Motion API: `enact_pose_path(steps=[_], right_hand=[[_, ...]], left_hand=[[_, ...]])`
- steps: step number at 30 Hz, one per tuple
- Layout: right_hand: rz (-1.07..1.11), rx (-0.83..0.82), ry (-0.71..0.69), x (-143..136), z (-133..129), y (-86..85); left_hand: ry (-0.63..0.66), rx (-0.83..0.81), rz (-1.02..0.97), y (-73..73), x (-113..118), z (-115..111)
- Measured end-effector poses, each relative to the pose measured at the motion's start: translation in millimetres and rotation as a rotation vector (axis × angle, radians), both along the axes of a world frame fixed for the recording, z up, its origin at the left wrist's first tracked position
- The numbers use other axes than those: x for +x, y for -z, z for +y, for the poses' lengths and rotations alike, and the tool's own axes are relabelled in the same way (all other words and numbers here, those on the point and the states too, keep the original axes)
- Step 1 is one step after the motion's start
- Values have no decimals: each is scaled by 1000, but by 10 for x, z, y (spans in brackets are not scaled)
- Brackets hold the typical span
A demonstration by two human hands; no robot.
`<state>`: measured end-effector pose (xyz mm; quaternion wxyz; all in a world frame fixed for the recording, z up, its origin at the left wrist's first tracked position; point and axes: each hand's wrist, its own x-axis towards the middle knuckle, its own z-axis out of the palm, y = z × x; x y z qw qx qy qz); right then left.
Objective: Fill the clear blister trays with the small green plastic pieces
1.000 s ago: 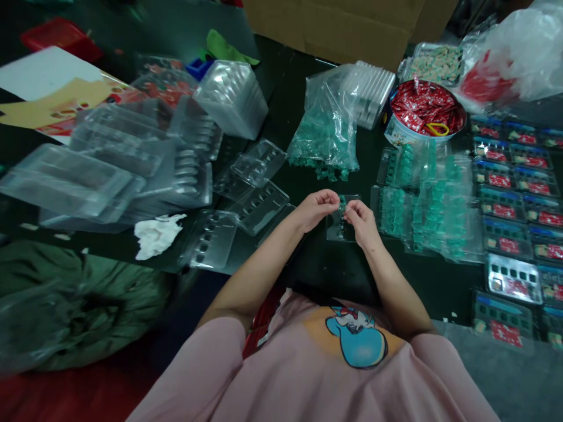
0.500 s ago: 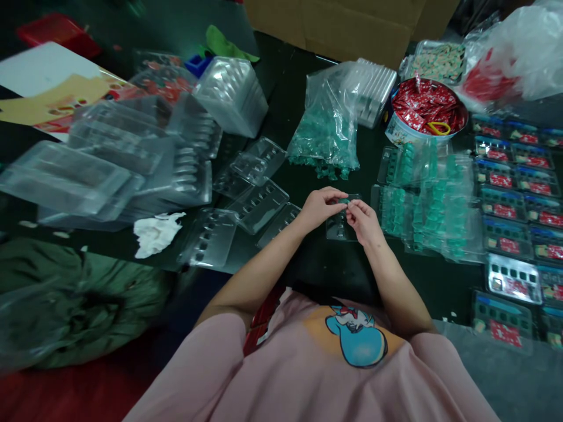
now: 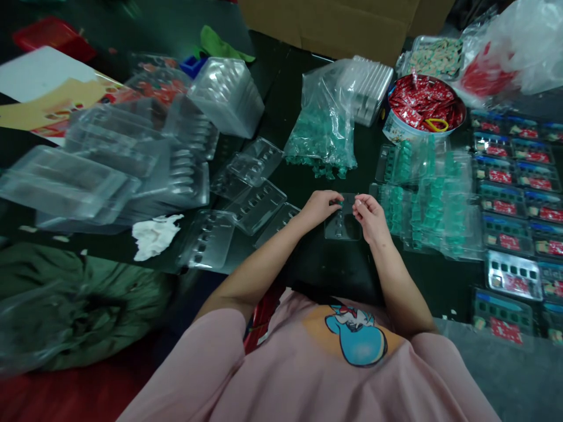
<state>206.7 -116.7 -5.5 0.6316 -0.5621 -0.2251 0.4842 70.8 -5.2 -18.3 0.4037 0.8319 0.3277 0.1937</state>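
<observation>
A clear plastic blister tray (image 3: 350, 230) with a row of small pockets lies flat on the dark table in front of me. My left hand (image 3: 323, 209) is at its upper left, fingertips closed on a small green plastic piece (image 3: 339, 203) over the top pocket. At the tray's upper right, my right hand (image 3: 370, 215) is closed in a pinch; a tiny thing seems to stick out of its fingertips, too small to name. Beyond the hands lies an open clear bag of green plastic pieces (image 3: 323, 143).
Trays filled with green pieces (image 3: 440, 202) are piled to the right, beside rows of filled packs (image 3: 505, 214). A round tin (image 3: 407, 130) holds red packets. Left are loose clear trays (image 3: 257, 205), stacked plastic covers (image 3: 83, 181) and a crumpled white tissue (image 3: 155, 236).
My hands, earlier together over the top of the tray, have moved apart. The right one has shifted slightly right, and more of the tray shows between them.
</observation>
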Motion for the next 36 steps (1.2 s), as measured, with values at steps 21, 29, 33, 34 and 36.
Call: enact_pose_path(steps=[21,29,33,34,36], right_hand=[[-936,71,-195,-60,92,219],[-1125,8,-214,-71,125,299],[-1228,-6,-237,-78,167,348],[-1262,-16,-254,-85,181,363],[-1335,-41,-291,-102,211,387]], left_hand=[[43,152,107,137,-12,43],[-13,200,155,73,-94,35],[12,240,216,86,-84,2],[21,257,241,92,-74,-5],[42,297,295,95,-52,-20]])
